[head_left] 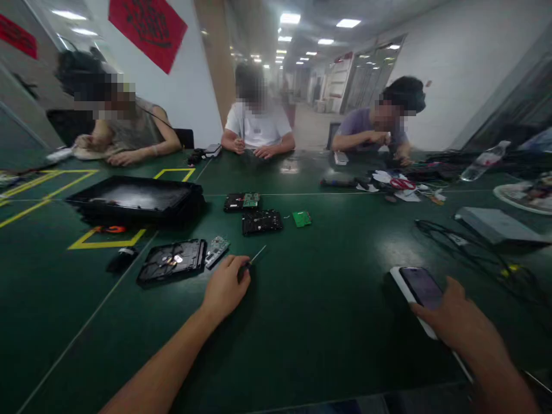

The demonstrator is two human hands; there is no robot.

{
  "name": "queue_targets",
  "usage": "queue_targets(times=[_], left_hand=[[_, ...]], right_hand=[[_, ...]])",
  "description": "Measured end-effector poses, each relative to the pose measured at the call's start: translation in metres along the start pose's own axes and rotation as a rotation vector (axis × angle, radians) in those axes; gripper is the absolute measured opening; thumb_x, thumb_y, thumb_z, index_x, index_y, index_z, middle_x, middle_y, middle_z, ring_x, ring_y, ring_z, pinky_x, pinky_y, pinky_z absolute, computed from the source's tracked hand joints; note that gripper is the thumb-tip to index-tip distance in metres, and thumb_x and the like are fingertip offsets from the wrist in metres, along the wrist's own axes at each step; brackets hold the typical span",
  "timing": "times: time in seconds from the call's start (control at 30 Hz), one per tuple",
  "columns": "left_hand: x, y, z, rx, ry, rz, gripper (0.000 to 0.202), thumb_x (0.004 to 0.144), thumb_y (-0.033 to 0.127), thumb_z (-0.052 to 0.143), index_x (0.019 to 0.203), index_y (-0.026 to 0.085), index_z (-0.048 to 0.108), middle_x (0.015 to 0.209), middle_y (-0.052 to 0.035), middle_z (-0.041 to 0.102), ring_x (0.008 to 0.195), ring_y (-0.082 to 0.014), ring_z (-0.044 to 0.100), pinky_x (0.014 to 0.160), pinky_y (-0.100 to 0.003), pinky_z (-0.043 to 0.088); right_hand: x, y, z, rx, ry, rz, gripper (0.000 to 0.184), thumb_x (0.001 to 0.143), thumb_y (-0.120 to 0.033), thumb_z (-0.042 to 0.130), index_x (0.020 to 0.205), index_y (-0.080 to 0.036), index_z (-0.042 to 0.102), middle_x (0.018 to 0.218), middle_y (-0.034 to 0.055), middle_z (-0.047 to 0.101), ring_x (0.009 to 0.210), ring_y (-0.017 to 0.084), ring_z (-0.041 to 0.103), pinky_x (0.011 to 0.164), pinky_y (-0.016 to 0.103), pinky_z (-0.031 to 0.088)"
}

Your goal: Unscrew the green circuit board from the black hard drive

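Observation:
My left hand (228,286) is closed around a screwdriver (259,254), its thin shaft pointing up and to the right; the handle is mostly hidden in the fingers. Just beyond that hand lies a grey-and-silver circuit board piece (217,251), beside an opened hard drive (172,261) at the left. Two more hard drives, one with a green board on it (242,201) and one black (261,221), lie farther off near a small loose green circuit board (302,218). At the right, my right hand (461,316) grips a smartphone (420,286) by its sides, over a flat white object (401,282).
A stack of black trays (138,198) stands at the left, with a black mouse-like object (122,260) before it. Cables (470,247) and a grey box (500,226) lie at the right, a plastic bottle (485,161) behind. Three people sit across the green table (328,345).

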State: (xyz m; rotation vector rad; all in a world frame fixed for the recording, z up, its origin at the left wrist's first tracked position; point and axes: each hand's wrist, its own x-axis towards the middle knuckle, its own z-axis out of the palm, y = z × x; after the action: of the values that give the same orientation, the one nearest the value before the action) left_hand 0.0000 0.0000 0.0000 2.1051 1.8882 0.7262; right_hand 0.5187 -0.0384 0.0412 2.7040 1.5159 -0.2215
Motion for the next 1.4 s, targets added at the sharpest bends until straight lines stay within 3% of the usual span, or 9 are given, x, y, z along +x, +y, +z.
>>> queue_targets(times=[0.43, 0.53, 0.63, 0.73, 0.8, 0.9, 1.03, 1.17, 1.4], left_hand=[[0.001, 0.005, 0.000, -0.083, 0.054, 0.037, 0.030, 0.095, 0.025, 0.056, 0.124, 0.024, 0.065, 0.114, -0.0081, 0.067, 0.102, -0.0272, 0.068, 0.089, -0.043, 0.058], [0.001, 0.010, 0.001, -0.155, 0.077, 0.033, 0.028, 0.096, 0.028, 0.058, 0.123, 0.024, 0.066, 0.113, -0.0074, 0.069, 0.102, -0.0267, 0.068, 0.090, -0.043, 0.058], [0.002, 0.024, 0.007, -0.327, 0.075, -0.006, 0.027, 0.096, 0.031, 0.061, 0.122, 0.025, 0.066, 0.110, -0.0055, 0.072, 0.098, -0.0249, 0.070, 0.086, -0.042, 0.059], [0.004, 0.052, 0.017, -0.550, 0.027, -0.034, 0.025, 0.096, 0.036, 0.064, 0.118, 0.025, 0.067, 0.109, -0.0045, 0.073, 0.099, -0.0233, 0.071, 0.086, -0.039, 0.060], [0.007, 0.077, 0.025, -0.663, 0.051, -0.026, 0.024, 0.095, 0.035, 0.066, 0.117, 0.024, 0.067, 0.107, -0.0040, 0.074, 0.097, -0.0220, 0.072, 0.084, -0.037, 0.059], [0.014, 0.108, 0.035, -0.735, 0.094, 0.025, 0.021, 0.096, 0.030, 0.066, 0.115, 0.024, 0.066, 0.103, -0.0034, 0.073, 0.093, -0.0200, 0.071, 0.083, -0.035, 0.059], [0.032, 0.119, 0.048, -0.598, 0.176, 0.114, 0.023, 0.096, 0.024, 0.061, 0.119, 0.023, 0.064, 0.110, -0.0059, 0.071, 0.096, -0.0208, 0.069, 0.086, -0.037, 0.058], [0.064, 0.090, 0.052, -0.190, 0.127, 0.271, 0.058, 0.087, 0.027, 0.069, 0.142, 0.020, 0.052, 0.142, -0.0145, 0.060, 0.134, -0.0313, 0.055, 0.114, -0.048, 0.047], [0.114, 0.036, 0.057, 0.263, 0.066, 0.108, 0.078, 0.096, 0.060, 0.053, 0.156, 0.012, 0.039, 0.168, -0.0176, 0.032, 0.158, -0.0371, 0.025, 0.129, -0.054, 0.019]], right_hand=[[0.004, 0.003, -0.007, 0.103, 0.070, -0.031, 0.124, 0.074, -0.075, 0.061, 0.161, 0.002, 0.019, 0.141, 0.0394, 0.053, 0.124, 0.056, 0.060, 0.094, 0.063, 0.053], [-0.009, -0.015, -0.023, 0.099, 0.272, -0.075, 0.122, 0.075, -0.082, 0.058, 0.158, 0.003, 0.029, 0.146, 0.0409, 0.046, 0.136, 0.059, 0.046, 0.101, 0.067, 0.047], [-0.035, -0.062, -0.037, 0.304, 0.467, -0.307, 0.087, 0.087, -0.068, 0.054, 0.152, -0.010, 0.046, 0.143, 0.0291, 0.053, 0.136, 0.048, 0.050, 0.105, 0.060, 0.046], [-0.065, -0.129, -0.032, 0.696, 0.099, -0.512, 0.062, 0.091, -0.064, 0.057, 0.136, -0.021, 0.060, 0.117, 0.0151, 0.070, 0.099, 0.030, 0.069, 0.085, 0.045, 0.057], [-0.079, -0.175, -0.018, 0.878, -0.299, -0.640, 0.056, 0.096, -0.062, 0.055, 0.134, -0.022, 0.062, 0.111, 0.0114, 0.072, 0.094, 0.025, 0.070, 0.081, 0.038, 0.057], [-0.082, -0.227, 0.008, 1.075, -0.570, -0.725, 0.049, 0.099, -0.060, 0.050, 0.127, -0.022, 0.065, 0.112, 0.0085, 0.072, 0.091, 0.021, 0.069, 0.073, 0.033, 0.056], [-0.053, -0.261, 0.032, 1.110, -0.394, -0.704, 0.038, 0.100, -0.052, 0.050, 0.103, -0.020, 0.069, 0.096, 0.0050, 0.072, 0.089, 0.020, 0.067, 0.077, 0.030, 0.053], [0.000, -0.277, 0.033, 0.854, -0.148, -0.580, 0.031, 0.103, -0.042, 0.046, 0.109, -0.020, 0.067, 0.103, 0.0062, 0.075, 0.095, 0.020, 0.070, 0.083, 0.029, 0.053], [0.076, -0.321, 0.020, 0.621, -0.009, -0.400, 0.032, 0.097, -0.029, 0.056, 0.121, -0.011, 0.064, 0.127, 0.0222, 0.063, 0.112, 0.030, 0.066, 0.096, 0.038, 0.051]])
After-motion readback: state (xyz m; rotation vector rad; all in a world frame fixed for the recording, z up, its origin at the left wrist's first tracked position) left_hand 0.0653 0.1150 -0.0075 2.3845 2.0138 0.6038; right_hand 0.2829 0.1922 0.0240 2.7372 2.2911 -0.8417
